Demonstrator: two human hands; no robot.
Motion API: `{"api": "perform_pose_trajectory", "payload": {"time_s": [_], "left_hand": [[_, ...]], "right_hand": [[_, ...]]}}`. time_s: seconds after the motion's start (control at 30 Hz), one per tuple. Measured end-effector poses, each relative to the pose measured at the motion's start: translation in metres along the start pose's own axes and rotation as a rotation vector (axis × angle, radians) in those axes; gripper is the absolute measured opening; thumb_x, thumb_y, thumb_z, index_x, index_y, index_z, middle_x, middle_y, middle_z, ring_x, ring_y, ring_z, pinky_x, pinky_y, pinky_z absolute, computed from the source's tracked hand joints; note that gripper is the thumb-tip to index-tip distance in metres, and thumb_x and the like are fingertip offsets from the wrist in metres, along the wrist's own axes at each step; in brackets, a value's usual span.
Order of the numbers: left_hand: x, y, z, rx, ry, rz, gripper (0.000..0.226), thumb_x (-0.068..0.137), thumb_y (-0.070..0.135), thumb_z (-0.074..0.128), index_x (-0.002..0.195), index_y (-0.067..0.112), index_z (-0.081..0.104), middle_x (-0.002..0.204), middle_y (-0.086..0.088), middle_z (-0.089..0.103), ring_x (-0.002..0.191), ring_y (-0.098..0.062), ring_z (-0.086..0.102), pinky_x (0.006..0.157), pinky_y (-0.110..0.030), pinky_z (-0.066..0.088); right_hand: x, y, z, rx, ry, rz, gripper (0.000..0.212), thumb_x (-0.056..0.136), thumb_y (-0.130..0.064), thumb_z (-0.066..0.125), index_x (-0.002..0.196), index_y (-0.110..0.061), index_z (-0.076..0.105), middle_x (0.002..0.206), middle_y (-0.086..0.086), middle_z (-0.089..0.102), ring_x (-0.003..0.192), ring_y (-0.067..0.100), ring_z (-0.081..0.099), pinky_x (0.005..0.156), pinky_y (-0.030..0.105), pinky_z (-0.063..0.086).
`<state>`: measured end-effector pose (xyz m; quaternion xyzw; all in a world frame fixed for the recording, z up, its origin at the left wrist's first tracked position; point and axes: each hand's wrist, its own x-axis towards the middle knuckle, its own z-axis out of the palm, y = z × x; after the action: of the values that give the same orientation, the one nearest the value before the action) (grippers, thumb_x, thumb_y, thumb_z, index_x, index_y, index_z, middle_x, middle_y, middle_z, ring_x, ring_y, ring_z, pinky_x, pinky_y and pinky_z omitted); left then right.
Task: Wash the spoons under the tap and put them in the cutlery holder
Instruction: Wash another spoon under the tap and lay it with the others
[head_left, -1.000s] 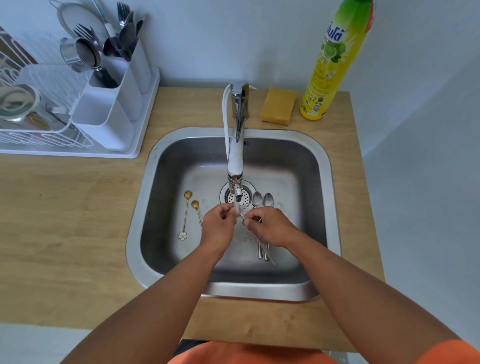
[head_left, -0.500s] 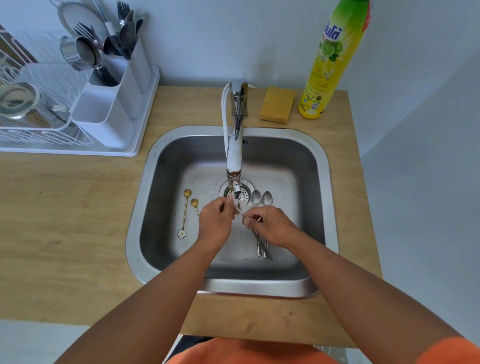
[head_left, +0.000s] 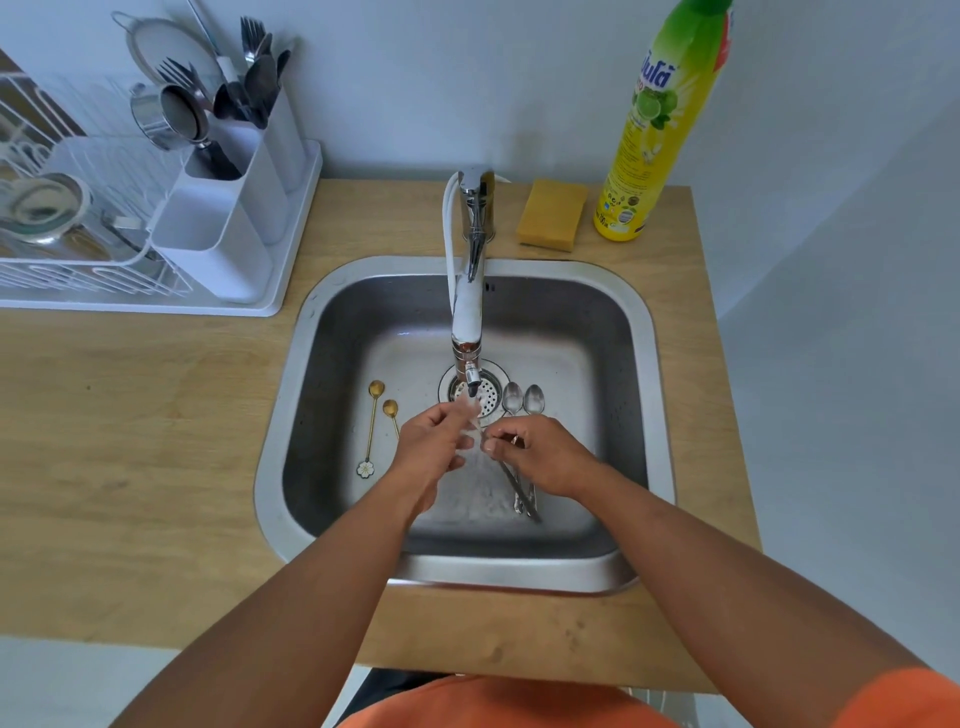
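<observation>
Over the sink (head_left: 291, 415), both hands meet under the running tap (head_left: 467, 312). The right hand (head_left: 540, 457) pinches a silver spoon (head_left: 511, 480), bowl far-left in the stream, handle running near-right; the left hand (head_left: 431, 447) curls its fingers round the bowel end. The cutlery holder (head_left: 228, 208) stands far left, nearer the left hand.

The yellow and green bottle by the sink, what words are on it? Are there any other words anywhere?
Dish soap bottle: large blue brand lettering near the top, not in Latin script; I cannot read it.
Same bottle, base: "700", the letters after it blurred.
Same bottle, small print: too small to read.
Nothing else carries words.
</observation>
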<state>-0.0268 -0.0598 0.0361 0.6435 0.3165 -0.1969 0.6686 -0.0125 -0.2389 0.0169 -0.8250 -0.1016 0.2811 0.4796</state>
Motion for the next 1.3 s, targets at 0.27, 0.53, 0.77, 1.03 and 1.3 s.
{"api": "perform_pose_trajectory", "payload": {"time_s": [0.27, 0.53, 0.77, 1.03, 1.3], "left_hand": [[0.000, 0.002, -0.009, -0.161, -0.250, -0.149, 0.037, 0.106, 0.046, 0.050, 0.120, 0.025, 0.079, 0.093, 0.004, 0.067, 0.077, -0.010, 0.059, 0.069, -0.030, 0.045], [-0.002, 0.002, -0.006, -0.105, -0.267, -0.125, 0.034, 0.103, 0.053, 0.051, 0.111, 0.027, 0.073, 0.102, 0.001, 0.067, 0.085, -0.014, 0.054, 0.071, -0.030, 0.040], [0.004, 0.004, 0.001, -0.075, -0.085, -0.104, 0.029, 0.101, 0.050, 0.060, 0.086, 0.027, 0.071, 0.085, 0.005, 0.071, 0.071, -0.009, 0.061, 0.066, -0.029, 0.043], [0.008, 0.001, -0.002, -0.088, -0.039, -0.062, 0.023, 0.103, 0.036, 0.063, 0.095, 0.021, 0.079, 0.088, 0.007, 0.076, 0.071, -0.006, 0.061, 0.061, -0.025, 0.047], [-0.002, -0.002, 0.000, 0.107, 0.016, 0.042, 0.024, 0.084, 0.045, 0.083, 0.090, 0.023, 0.077, 0.077, 0.012, 0.076, 0.074, -0.010, 0.066, 0.063, -0.023, 0.049]], "right_hand": [[0.002, 0.000, -0.006, 0.052, 0.010, -0.016, 0.011, 0.100, -0.027, 0.068, 0.100, -0.022, 0.078, 0.087, -0.016, 0.073, 0.079, -0.005, 0.061, 0.078, 0.020, 0.049], [0.002, 0.003, -0.001, -0.010, -0.010, -0.023, 0.013, 0.100, -0.024, 0.068, 0.091, -0.021, 0.076, 0.076, -0.020, 0.067, 0.073, -0.005, 0.058, 0.074, 0.022, 0.044], [0.005, 0.000, -0.001, 0.012, -0.008, -0.003, 0.015, 0.100, -0.024, 0.067, 0.090, -0.021, 0.077, 0.078, -0.016, 0.070, 0.073, -0.002, 0.060, 0.075, 0.024, 0.049], [0.008, -0.001, -0.005, -0.021, 0.032, 0.011, 0.015, 0.100, -0.023, 0.066, 0.091, -0.020, 0.077, 0.087, -0.008, 0.076, 0.086, 0.010, 0.070, 0.087, 0.036, 0.056], [0.003, 0.005, -0.002, -0.075, 0.012, 0.045, 0.012, 0.099, -0.026, 0.068, 0.096, -0.027, 0.080, 0.083, -0.023, 0.071, 0.078, -0.007, 0.063, 0.075, 0.017, 0.046]]}}
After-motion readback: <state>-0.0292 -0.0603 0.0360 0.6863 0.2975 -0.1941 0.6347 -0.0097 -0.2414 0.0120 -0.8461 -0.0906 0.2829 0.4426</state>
